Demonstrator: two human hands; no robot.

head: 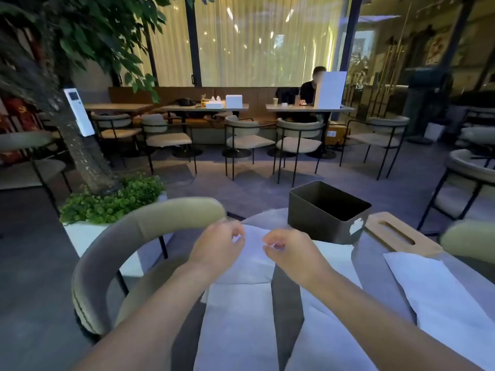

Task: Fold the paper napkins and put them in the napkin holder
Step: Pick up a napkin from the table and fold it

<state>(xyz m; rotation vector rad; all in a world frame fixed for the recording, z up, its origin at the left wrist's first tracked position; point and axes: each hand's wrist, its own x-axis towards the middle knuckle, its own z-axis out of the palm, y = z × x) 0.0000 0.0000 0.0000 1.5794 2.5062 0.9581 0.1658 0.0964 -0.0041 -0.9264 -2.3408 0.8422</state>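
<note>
I see my left hand (217, 246) and right hand (288, 250) each pinching the far edge of a white paper napkin (251, 261) over the worktop (375, 250), just in front of the dark, empty napkin holder (325, 212), with more napkins (442, 295) spread nearby.

A dark, open-topped rectangular napkin holder (328, 211) stands upright at the far side of the tabletop (375, 253), empty as far as its inside shows. White paper napkins lie flat nearer the camera: one (251, 258) spread just in front of the holder, another (238, 328) closer, and one (439, 293) off to the right.
</note>
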